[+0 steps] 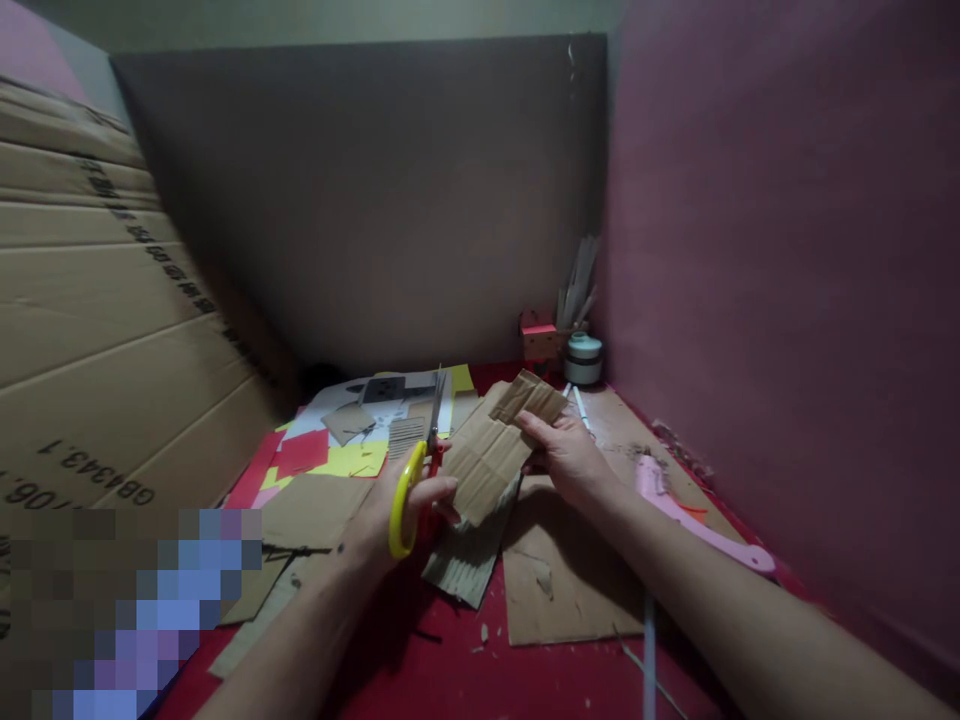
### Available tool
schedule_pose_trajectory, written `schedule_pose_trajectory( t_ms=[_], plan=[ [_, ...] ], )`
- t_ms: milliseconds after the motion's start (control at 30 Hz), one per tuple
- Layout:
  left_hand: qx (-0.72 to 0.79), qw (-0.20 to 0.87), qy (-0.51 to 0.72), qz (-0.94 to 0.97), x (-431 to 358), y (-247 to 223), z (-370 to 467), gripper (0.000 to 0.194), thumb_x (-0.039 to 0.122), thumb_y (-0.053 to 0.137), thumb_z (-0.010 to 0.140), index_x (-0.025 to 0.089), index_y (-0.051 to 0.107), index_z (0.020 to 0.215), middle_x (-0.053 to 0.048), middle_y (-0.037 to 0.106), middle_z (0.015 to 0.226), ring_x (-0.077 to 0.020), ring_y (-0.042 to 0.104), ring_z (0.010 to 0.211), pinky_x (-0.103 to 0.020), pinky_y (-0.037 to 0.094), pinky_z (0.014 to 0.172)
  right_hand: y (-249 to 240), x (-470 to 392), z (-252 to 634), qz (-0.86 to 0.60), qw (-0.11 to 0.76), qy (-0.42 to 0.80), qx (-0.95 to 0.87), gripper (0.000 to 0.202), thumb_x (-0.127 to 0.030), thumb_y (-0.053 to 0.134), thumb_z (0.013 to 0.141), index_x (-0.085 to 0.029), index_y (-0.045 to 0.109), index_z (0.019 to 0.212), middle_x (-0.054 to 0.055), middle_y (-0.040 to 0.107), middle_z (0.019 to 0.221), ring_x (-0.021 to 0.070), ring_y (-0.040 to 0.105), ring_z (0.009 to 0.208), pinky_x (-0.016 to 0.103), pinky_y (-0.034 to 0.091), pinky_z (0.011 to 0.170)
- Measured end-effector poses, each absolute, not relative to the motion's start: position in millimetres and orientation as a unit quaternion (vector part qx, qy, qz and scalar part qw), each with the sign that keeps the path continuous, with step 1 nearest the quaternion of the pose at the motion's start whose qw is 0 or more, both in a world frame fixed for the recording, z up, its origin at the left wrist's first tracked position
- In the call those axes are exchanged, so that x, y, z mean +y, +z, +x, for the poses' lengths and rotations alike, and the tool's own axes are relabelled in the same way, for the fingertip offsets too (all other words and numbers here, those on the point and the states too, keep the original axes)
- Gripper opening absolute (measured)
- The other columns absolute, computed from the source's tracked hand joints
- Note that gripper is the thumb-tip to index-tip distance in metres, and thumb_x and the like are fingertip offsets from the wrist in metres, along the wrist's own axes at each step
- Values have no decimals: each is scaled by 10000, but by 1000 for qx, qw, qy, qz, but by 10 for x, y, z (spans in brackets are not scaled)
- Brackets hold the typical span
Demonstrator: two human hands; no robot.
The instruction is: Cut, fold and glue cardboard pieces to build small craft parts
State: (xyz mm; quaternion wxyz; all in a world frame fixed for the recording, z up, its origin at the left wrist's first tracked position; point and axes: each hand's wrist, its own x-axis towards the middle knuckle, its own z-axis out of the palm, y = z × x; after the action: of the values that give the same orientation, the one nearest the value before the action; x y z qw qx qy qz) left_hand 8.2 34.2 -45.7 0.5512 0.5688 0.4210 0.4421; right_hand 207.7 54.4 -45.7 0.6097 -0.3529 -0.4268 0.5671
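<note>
My left hand is closed on scissors with yellow handles, their blades pointing up and away from me. Its fingers also meet the left edge of a brown cardboard piece. From the other side my right hand pinches that piece, thumb on top, where a smaller creased cardboard strip lies across its upper end. Below the held cardboard is a ribbed cardboard piece. A larger flat cardboard sheet lies under my right forearm.
Cardboard offcuts, coloured paper and a printed sheet lie on the left of the red surface. A pink long-handled tool is at right. Behind stand a mint-coloured jar and small red box. A large carton rises at left.
</note>
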Motion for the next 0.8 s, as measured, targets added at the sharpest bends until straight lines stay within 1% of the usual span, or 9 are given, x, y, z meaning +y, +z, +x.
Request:
schedule_pose_trajectory(
  t_ms=[133, 233, 333, 400, 500, 567, 633, 700, 800],
  plan=[
    [419, 549, 439, 574, 293, -429, 118, 527, 268, 679, 680, 178, 463, 1152, 24, 582, 725, -107, 576, 472, -249, 474, 500, -455, 533, 2078, -331, 607, 589, -419, 257, -367, 678, 678, -146, 615, 791, 28, 642, 639, 134, 567, 483, 246, 458, 398],
    [417, 542, 454, 571, 280, -416, 134, 515, 254, 685, 677, 188, 459, 1135, 14, 600, 789, -98, 570, 502, -234, 467, 490, -466, 530, 2074, -303, 596, 611, -423, 253, -289, 709, 633, -140, 618, 815, 36, 652, 703, 146, 593, 549, 254, 482, 444],
    [399, 543, 467, 573, 290, -435, 141, 484, 253, 683, 688, 191, 461, 1113, -1, 610, 840, -99, 574, 533, -222, 464, 488, -484, 517, 2059, -279, 581, 623, -443, 267, -211, 716, 593, -136, 624, 832, 36, 660, 726, 141, 594, 562, 236, 472, 448],
    [394, 540, 473, 574, 303, -459, 148, 480, 267, 680, 693, 188, 459, 1112, -1, 611, 818, -110, 583, 533, -227, 469, 488, -494, 491, 2043, -268, 557, 635, -464, 272, -183, 707, 590, -136, 631, 847, 54, 676, 777, 150, 605, 594, 228, 467, 453],
    [398, 530, 497, 561, 312, -483, 176, 537, 283, 697, 664, 185, 442, 1127, -16, 623, 826, -134, 599, 538, -240, 475, 474, -494, 432, 2018, -250, 501, 665, -495, 319, -166, 700, 598, -147, 638, 910, 77, 687, 866, 161, 623, 633, 217, 464, 454],
    [399, 525, 508, 554, 306, -479, 200, 561, 297, 705, 645, 179, 440, 1126, -25, 630, 838, -128, 587, 516, -237, 464, 459, -485, 397, 2002, -238, 470, 680, -510, 340, -162, 689, 612, -154, 637, 948, 76, 689, 873, 166, 633, 642, 216, 471, 457],
    [401, 521, 500, 563, 304, -467, 210, 548, 319, 698, 647, 175, 450, 1114, -16, 628, 799, -116, 565, 489, -233, 452, 459, -477, 381, 1991, -234, 459, 681, -521, 332, -161, 672, 626, -154, 637, 957, 75, 690, 870, 178, 644, 665, 225, 485, 467],
    [423, 505, 488, 573, 327, -458, 184, 547, 360, 683, 657, 183, 444, 1117, 16, 599, 707, -108, 534, 453, -232, 435, 451, -474, 391, 1989, -243, 473, 670, -519, 304, -162, 663, 628, -149, 635, 931, 73, 687, 864, 185, 647, 678, 237, 497, 470],
    [508, 413, 488, 578, 421, -457, 50, 554, 438, 641, 675, 194, 428, 1124, 51, 536, 604, -125, 519, 442, -236, 403, 444, -485, 432, 1999, -272, 508, 651, -495, 306, -133, 661, 600, -151, 600, 899, 58, 678, 831, 185, 645, 665, 257, 516, 475]
  ],
)
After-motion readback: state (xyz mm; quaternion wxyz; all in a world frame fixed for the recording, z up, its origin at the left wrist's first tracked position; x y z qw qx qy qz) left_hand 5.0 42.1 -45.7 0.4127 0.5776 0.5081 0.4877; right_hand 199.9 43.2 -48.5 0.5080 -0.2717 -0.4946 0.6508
